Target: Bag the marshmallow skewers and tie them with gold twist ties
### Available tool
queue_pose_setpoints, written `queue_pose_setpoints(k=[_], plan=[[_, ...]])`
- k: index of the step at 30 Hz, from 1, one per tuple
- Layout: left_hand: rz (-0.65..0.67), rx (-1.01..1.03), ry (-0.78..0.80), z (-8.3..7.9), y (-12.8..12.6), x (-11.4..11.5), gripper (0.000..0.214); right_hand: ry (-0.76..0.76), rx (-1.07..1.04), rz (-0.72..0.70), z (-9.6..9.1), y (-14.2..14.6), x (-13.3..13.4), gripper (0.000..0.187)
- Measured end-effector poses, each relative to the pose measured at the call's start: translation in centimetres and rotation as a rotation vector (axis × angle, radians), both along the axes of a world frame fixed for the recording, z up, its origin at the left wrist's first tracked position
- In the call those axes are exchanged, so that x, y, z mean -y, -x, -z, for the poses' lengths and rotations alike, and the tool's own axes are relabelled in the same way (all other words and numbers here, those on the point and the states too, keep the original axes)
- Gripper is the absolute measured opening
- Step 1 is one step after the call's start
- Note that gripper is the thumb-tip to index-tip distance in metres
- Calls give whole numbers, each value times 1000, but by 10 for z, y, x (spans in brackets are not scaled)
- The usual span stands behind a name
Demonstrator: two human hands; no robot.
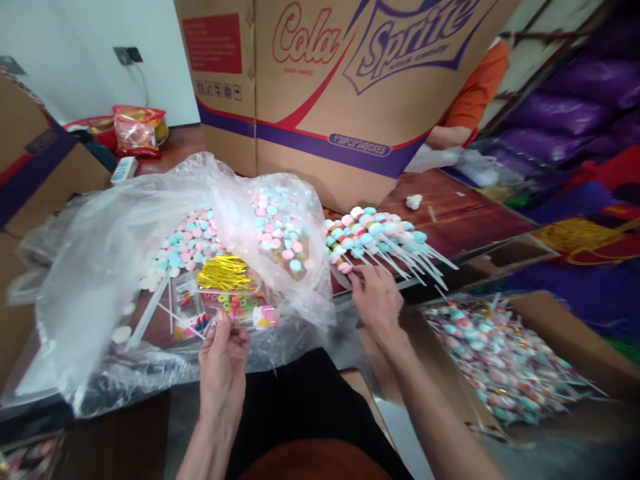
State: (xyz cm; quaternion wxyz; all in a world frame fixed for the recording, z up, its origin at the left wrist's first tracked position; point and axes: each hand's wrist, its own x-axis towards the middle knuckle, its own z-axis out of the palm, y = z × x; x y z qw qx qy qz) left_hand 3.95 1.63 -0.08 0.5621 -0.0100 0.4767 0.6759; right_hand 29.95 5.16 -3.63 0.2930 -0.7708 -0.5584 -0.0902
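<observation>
My right hand [377, 300] reaches to the near left end of a pile of marshmallow skewers [370, 230], its fingers closed at the pink tip of one skewer [344, 267]. White sticks of the piled skewers point to the right. My left hand [223, 357] is closed in a pinch at the table's front edge; what it holds is too small or clear to make out. Just beyond it lie a bundle of gold twist ties [225, 273], colourful ring candies [237, 302] and small printed packets [190, 325]. Loose pastel candies [193, 233] are spread inside a large clear plastic bag [95, 280].
A big cardboard box [305, 100] stands behind the bag. Low on the right, an open carton [575, 333] holds many wrapped skewers [505, 360]. Another person's orange sleeve [475, 90] shows behind the box. A red snack bag [137, 130] sits back left.
</observation>
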Motion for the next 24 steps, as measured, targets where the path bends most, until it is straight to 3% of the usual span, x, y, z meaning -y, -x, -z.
queue_pose_setpoints(k=[2,5,10,14,17,19,24], plan=[[2,18,12,-1,6,0,29,62,129,18,11,-11,-8,17],[-10,49,48,-4,12,-1,21,32,197,-1,15,-18,-6,21],[-20,84,90,-11,20,-6,16,-256,-58,-56,-10,-15,29,24],[-37,89,108,-13,19,-9,22,-284,-389,-332,-49,17,62,9],[-44,92,99,-13,17,-9,23,-225,-448,-614,-67,48,73,12],[-47,87,81,-12,16,-8,19,-212,-417,-701,-68,62,74,17],[-47,82,37,-4,24,-4,15,-171,-290,-738,-60,68,71,18]])
